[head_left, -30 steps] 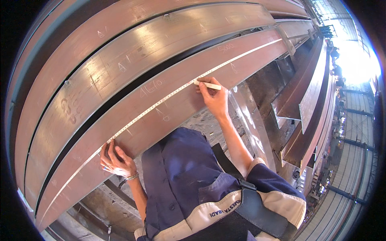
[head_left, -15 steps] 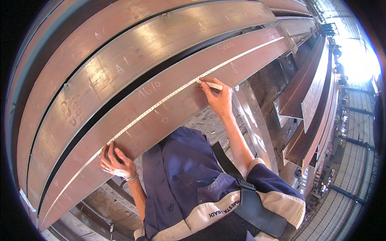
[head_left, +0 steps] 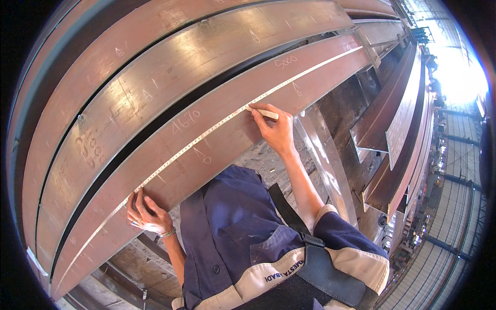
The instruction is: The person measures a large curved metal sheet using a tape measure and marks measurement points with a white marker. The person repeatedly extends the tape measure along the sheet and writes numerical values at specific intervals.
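A long rust-brown steel beam [head_left: 217,150] runs slantwise across the view, from lower left to upper right, with a thin white measuring tape [head_left: 206,135] laid along the length of its upper face. The right hand [head_left: 276,132] reaches up and forward on an almost straight bare forearm, wrist a little bent, its fingers pinched around a short pale stick of marking chalk [head_left: 264,112]; the chalk's tip sits right at the tape's edge, about midway along the beam. The left hand [head_left: 146,213] is lower and well apart from the right, the arm bent sharply at the elbow, fingers spread and pressed flat against the beam's near edge where the tape passes, holding it down; a metal bracelet [head_left: 167,233] circles that wrist. White chalk marks and ticks show on the beam's face between the two hands. Behind it lie more curved-looking rust-brown steel beams [head_left: 155,77], side by side with dark gaps between. The person's dark blue work shirt [head_left: 232,232] with a pale band fills the lower middle.
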Tool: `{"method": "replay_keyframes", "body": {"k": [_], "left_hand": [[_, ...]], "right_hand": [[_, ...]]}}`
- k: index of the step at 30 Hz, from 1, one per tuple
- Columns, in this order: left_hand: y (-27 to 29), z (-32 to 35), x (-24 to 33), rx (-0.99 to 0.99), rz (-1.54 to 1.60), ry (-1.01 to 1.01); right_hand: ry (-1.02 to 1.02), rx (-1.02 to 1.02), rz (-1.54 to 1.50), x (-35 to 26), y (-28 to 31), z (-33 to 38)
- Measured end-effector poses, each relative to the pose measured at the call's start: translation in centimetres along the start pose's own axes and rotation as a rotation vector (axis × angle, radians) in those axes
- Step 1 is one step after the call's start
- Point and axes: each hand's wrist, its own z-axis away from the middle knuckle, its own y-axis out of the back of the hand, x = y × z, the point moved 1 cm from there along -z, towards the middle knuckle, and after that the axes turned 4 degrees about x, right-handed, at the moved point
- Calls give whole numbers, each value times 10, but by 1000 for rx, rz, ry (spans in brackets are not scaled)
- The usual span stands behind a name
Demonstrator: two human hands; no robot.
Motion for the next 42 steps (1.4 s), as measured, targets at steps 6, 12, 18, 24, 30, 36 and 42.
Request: {"method": "replay_keyframes", "body": {"k": [6,12,18,24,30,36,42], "left_hand": [[0,0,0,-1,2,-1],[0,0,0,-2,-15,2],[1,-1,0,-11,-11,1],[1,-1,0,0,-10,-6],[0,0,0,-7,-8,-2],[-1,1,-3,-6,-14,-7],[-1,2,-4,-7,-8,-9]], "right_hand": [[1,0,-12,5,4,-7],[-92,9,-121,7,4,-8],[-80,5,-132,9,7,-11],[-67,-20,-117,11,11,-13],[-56,-43,-111,11,12,-15],[-14,-60,-43,9,13,-16],[-16,-71,-47,9,14,-17]]}}
